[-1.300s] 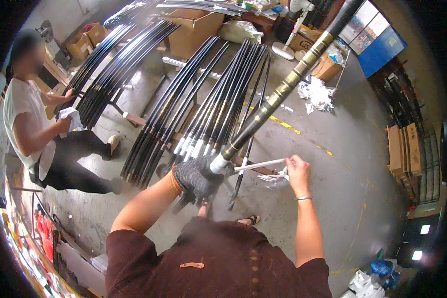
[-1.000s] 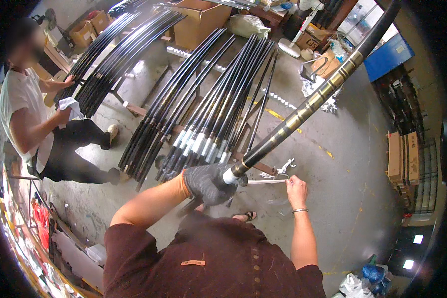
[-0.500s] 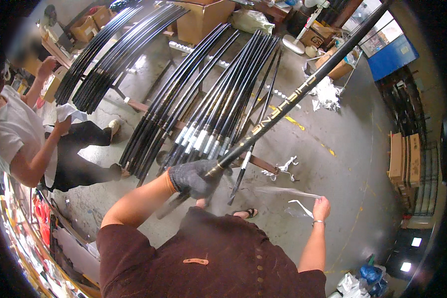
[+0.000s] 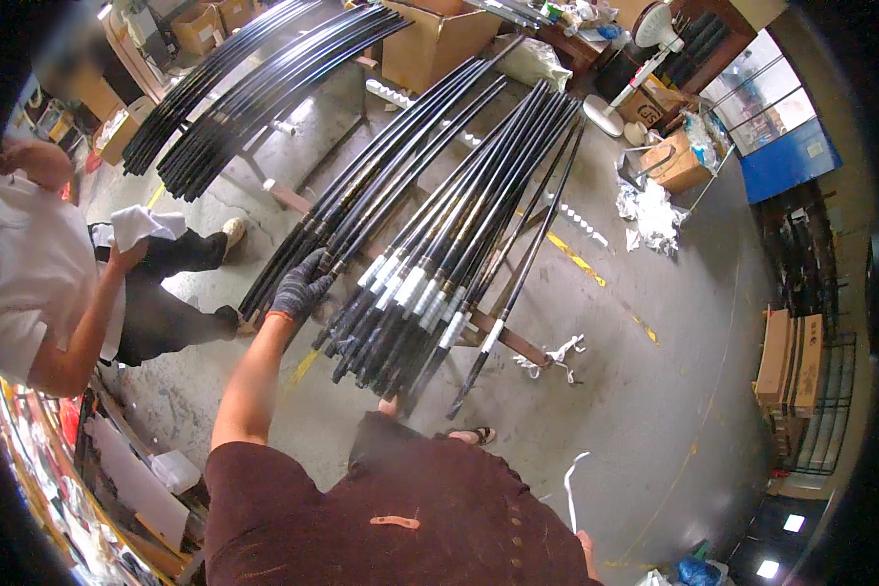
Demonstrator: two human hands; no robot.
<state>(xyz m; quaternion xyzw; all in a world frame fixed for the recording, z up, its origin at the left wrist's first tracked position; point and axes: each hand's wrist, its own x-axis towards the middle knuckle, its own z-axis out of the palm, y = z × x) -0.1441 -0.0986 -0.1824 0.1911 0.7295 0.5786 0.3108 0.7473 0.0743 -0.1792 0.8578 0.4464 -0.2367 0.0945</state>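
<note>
My left hand [image 4: 303, 285], in a dark grey glove with an orange cuff, has its fingers wrapped round the butt end of a black fishing rod [image 4: 356, 210] in the left bunch. To the right lies a second bunch of fishing rods [image 4: 449, 234], with white wraps round their handles and clear plastic over some ends. My bare right hand [image 4: 585, 549] shows only in part at the lower edge, closed on a narrow white strip [image 4: 571, 483] that sticks up from it. The rest of that hand is hidden by my brown shirt.
A rusty rack bar [image 4: 511, 337] supports the rods, with white ties [image 4: 562, 356] at its end. More black rods [image 4: 254, 107] lie at the far left. A person in a white shirt [image 4: 54, 259] stands left, holding a white cloth [image 4: 146, 225]. A fan [image 4: 654, 29] and cartons stand behind.
My left hand has moved down and left from the raised gold-lettered rod to the left bunch. My right hand has drawn back to the lower edge; the clear plastic film no longer shows there.
</note>
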